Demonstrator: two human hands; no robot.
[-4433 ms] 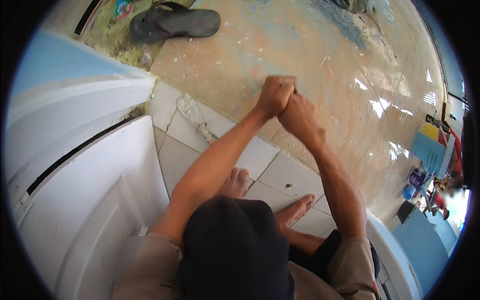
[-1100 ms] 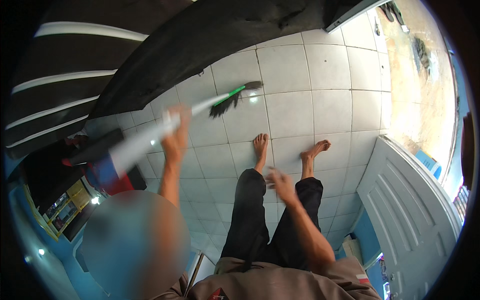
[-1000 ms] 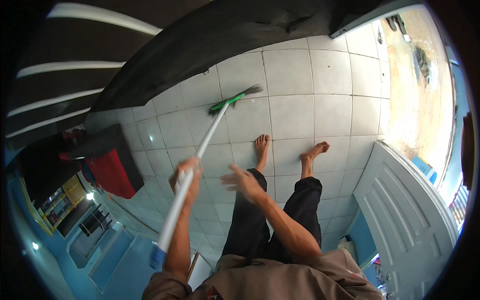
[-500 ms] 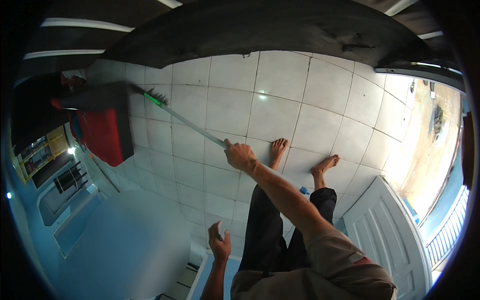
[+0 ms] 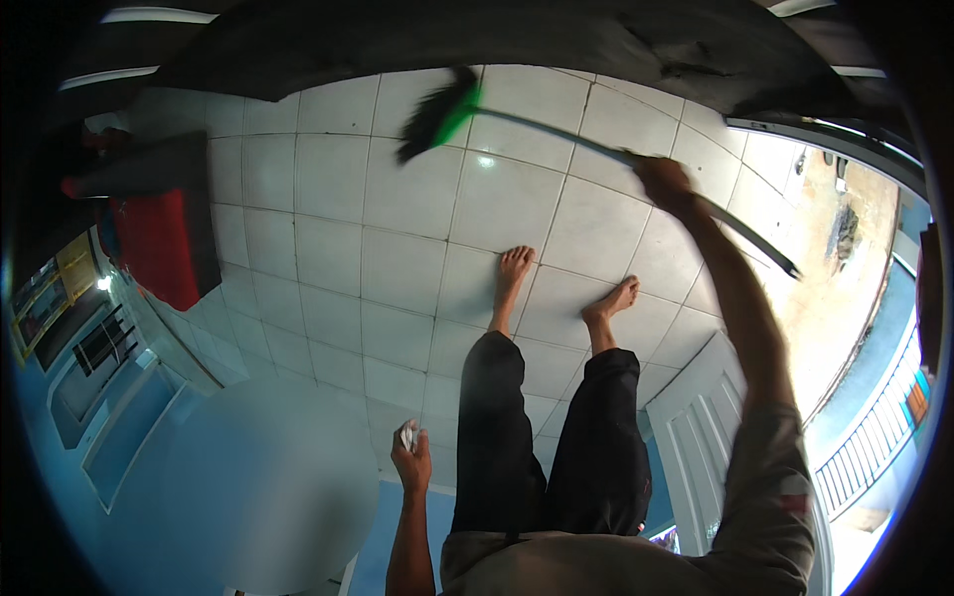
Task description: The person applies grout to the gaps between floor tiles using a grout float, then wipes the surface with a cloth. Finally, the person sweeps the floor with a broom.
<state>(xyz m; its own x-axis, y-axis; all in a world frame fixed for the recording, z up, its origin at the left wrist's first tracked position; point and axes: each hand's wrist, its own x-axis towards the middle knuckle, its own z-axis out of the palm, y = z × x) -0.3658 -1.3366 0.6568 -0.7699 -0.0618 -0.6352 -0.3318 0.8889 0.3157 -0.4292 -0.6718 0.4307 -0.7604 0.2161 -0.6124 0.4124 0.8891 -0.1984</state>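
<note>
White tiled floor (image 5: 397, 268), broom (image 5: 442, 109), red furniture (image 5: 159, 238).

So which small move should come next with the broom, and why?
Probably draw the broom back over the tiles toward the bare feet: the right hand grips its handle alone, and the head sits far out by the dark mat.

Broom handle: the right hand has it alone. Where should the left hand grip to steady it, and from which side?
Probably on the bare stretch of the broom handle between the right hand and the green brush head, coming from the person's side, below it in this view. The shaft runs slantwise, head far left and free end low right, so that stretch lies open. The left hand hangs low, closed on something small and pale.
</note>
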